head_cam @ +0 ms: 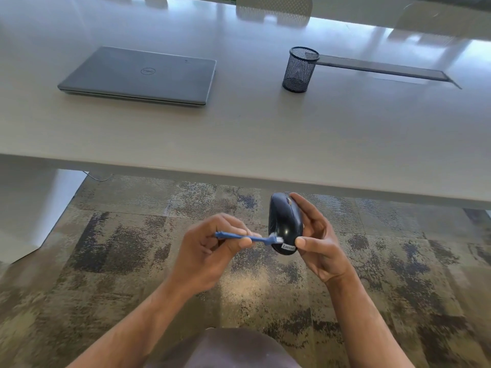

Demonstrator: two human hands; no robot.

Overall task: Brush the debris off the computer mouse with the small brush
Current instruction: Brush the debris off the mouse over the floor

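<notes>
Here the right hand point(316, 243) grips the mouse point(285, 224) end to end, thumb and fingers curled on it, near of the worktop point(239, 134) over the carpet, likely so debris falls clear; the left hand point(212, 251) pinches the brush point(245, 237), bristles touching its near left side

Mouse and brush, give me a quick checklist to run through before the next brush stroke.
1. Right hand holds the mouse firmly, fingers at the front, thumb at the rear: ok.
2. Left hand pinches the blue brush by its handle: ok.
3. Bristles touching the mouse's rear, above the Lenovo label: ok.
4. Mouse held out over the carpet, off the table, so debris falls away from the laptop: ok.
5. Debris left on the mouse: cannot tell.
</notes>
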